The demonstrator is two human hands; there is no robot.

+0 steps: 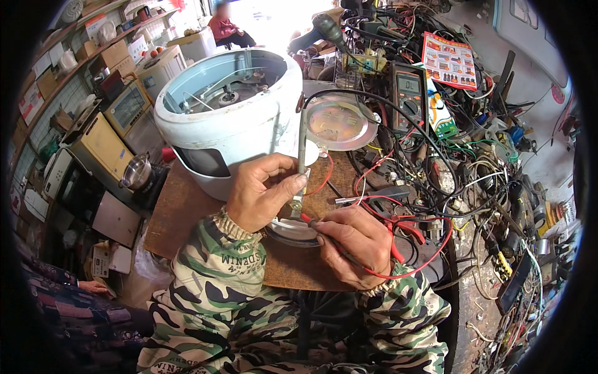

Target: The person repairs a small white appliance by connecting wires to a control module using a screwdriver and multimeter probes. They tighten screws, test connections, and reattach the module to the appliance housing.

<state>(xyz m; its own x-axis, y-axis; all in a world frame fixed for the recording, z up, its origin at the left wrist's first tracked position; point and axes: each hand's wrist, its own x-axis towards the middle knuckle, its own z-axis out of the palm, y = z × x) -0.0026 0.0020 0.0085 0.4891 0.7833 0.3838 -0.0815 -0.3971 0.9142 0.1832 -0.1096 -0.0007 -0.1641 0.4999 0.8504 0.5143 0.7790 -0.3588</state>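
My left hand [255, 193] pinches a grey metal rod-like part [302, 143] upright, with a small metal fitting [296, 206] at its lower end and a black cable by its top. My right hand [358, 243] grips a red-and-black test probe [308, 220], its tip at or beside the fitting; whether it touches is unclear. A red lead runs from it. A white appliance housing [224, 131] with exposed insides stands behind my left hand. A digital multimeter [409, 100] lies at the back right. A round metal ring [293, 237], partly hidden, lies beneath my hands on the wooden bench [180, 230].
Tangled cables [448, 174], tools and parts cover the right side, near a round metal plate [339, 128]. Shelves, cabinets [106, 149] and a pot [137, 171] line the left. A seated person [224, 25] is at the back; another person's hand [93, 287] shows lower left.
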